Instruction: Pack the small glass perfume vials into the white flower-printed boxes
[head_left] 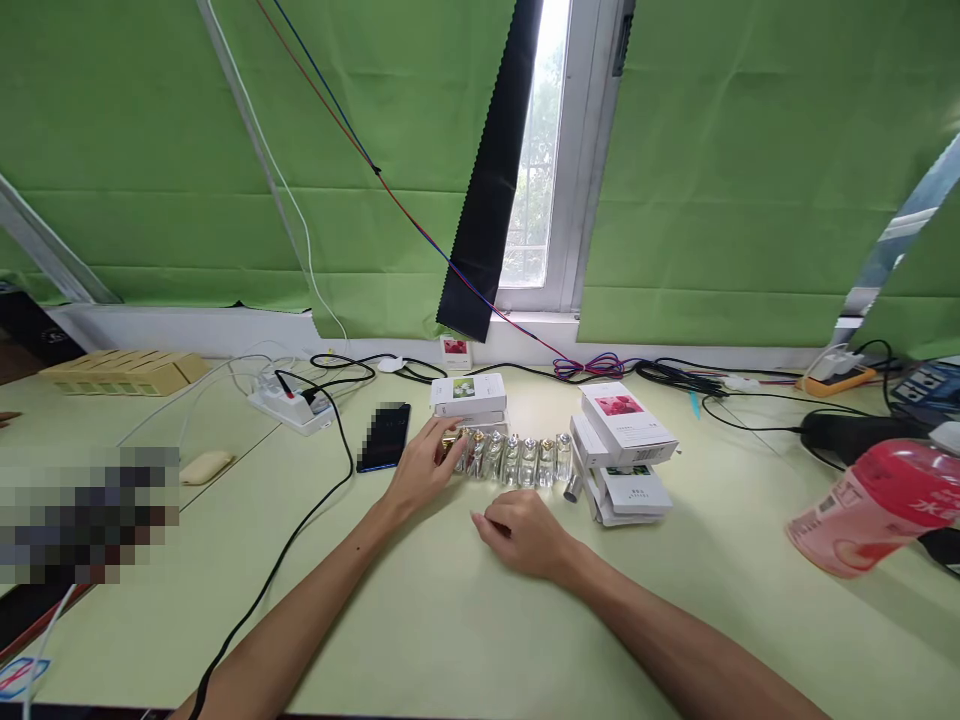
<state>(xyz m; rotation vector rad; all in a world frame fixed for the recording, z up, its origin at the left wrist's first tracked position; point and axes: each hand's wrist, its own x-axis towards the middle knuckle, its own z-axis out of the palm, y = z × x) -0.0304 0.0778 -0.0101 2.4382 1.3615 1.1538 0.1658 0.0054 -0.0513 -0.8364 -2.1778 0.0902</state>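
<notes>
Several small clear glass bottles [529, 462] with metallic tops stand side by side in a row. At the row's left end, the fingers and thumb of my left hand [426, 462] close around a bottle with a gold-coloured top [450, 438], partly hidden by the hand. My right hand [529, 532] rests on the table just in front of the row, its fingers curled, with nothing visible in them. A silver cap [573, 488] lies by the row's right end. Behind the left hand sits a white box [469, 393] with a flower picture.
White boxes [628, 425] are stacked to the right. A dark phone [384, 436] lies on the left, near a white power strip [292, 402] with black cables. A pink bottle [874, 505] stands at far right. A yellow block [124, 373] lies at far left.
</notes>
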